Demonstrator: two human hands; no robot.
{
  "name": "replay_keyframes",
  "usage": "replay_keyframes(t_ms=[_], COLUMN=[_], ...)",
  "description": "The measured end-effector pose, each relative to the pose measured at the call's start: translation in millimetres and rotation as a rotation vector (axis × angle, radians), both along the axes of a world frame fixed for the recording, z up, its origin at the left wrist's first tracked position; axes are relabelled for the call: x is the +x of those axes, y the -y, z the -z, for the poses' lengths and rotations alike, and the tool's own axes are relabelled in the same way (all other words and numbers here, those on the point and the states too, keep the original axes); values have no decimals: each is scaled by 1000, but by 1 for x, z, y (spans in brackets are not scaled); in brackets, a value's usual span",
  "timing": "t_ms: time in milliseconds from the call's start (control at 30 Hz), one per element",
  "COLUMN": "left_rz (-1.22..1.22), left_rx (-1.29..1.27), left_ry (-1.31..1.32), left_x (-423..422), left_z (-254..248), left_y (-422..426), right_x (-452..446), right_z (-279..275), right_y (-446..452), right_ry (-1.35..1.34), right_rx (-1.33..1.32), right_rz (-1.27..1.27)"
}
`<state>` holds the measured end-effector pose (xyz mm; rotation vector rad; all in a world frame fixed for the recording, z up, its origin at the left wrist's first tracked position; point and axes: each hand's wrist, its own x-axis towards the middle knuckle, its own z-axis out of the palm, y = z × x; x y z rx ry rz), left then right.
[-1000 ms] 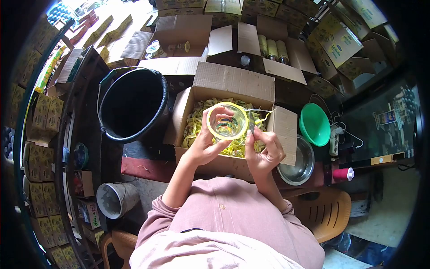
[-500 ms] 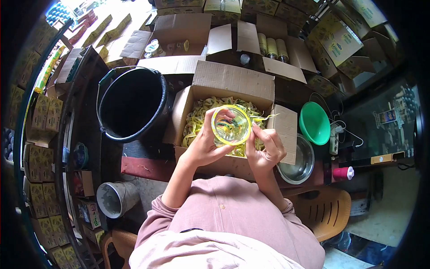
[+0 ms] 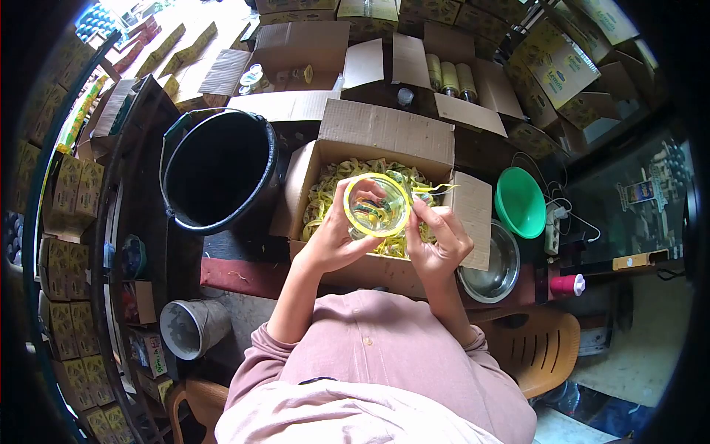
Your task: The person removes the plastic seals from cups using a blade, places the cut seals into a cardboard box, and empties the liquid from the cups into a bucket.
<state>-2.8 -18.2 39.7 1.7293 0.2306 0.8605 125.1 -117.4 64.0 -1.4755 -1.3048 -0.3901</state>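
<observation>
My left hand point(image 3: 330, 235) is wrapped round the side of a clear plastic cup point(image 3: 378, 205) with a yellow rim, its mouth tilted up toward me. At the cup's right edge my right hand point(image 3: 438, 240) has thumb and fingers pinched together. A thin yellow strip point(image 3: 442, 190) sticks out to the right just above those fingers; whether they grip it or the rim is hard to make out. Both hands are over an open cardboard box point(image 3: 384, 137) filled with crumpled yellow-and-clear plastic strips point(image 3: 325, 194).
Left of the box stands a black bucket point(image 3: 272, 159). To its right are a green bowl point(image 3: 519, 203) and a clear bowl point(image 3: 492, 285). Behind are open cartons point(image 3: 299, 44), one with yellow cylinders point(image 3: 450, 77). A grey bucket point(image 3: 194, 329) is lower left, a chair point(image 3: 543, 344) lower right.
The cup and my left hand have shifted slightly left. My right fingers have parted a little from the rim, and the yellow strip sits slightly higher.
</observation>
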Motion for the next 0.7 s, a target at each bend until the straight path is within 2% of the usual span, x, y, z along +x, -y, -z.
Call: replay_keyframes(t_ms=[400, 700], left_rz=[30, -7], left_rx=[-32, -26], left_ry=[12, 37], left_x=[-3, -3], left_z=[0, 1], left_y=[-2, -2], right_x=[-3, -9], right_z=[-2, 5], right_y=[0, 6], right_ry=[62, -40], right_rx=[-21, -36], right_rz=[8, 30])
